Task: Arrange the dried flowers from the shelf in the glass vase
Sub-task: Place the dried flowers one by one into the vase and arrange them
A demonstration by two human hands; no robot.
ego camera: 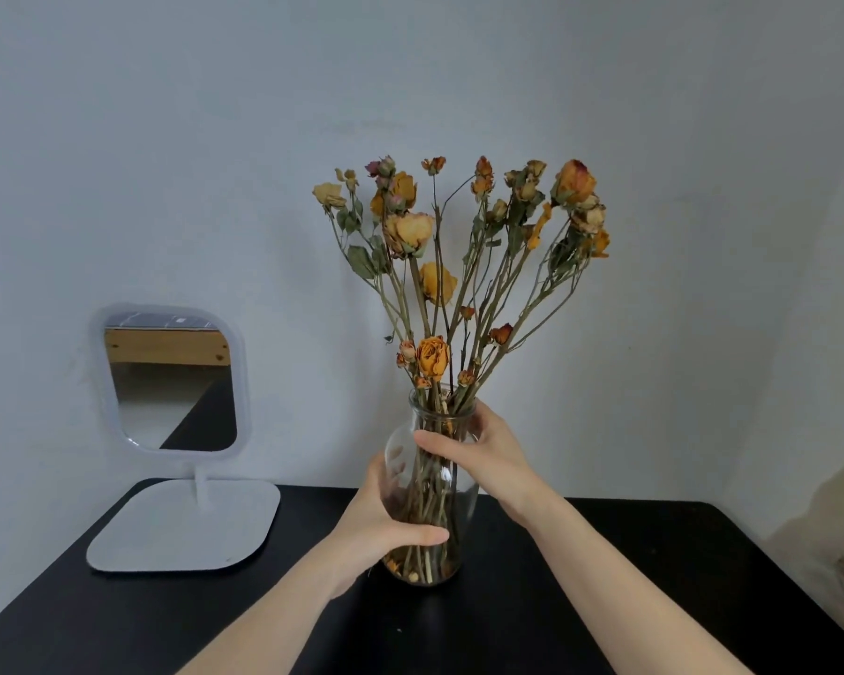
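The glass vase (466, 504), with the dried flowers (437, 282) inside, stands on the tabletop (605, 577). The left hand (386, 518) fingers (420, 534) grasp its lower body; the right hand (483, 455) grasps its neck. Hold it upright and reposition slowly, since the brittle heads likely shed easily.

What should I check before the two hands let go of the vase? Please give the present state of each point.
1. Clear glass vase upright on the black table: ok.
2. Stems of the dried orange and yellow flowers inside the vase: ok.
3. Left hand grips the vase's lower body: ok.
4. Right hand grips the vase's neck: ok.
5. White stand mirror apart from the vase: ok.
6. Flowers left on the shelf: cannot tell, no shelf in view.
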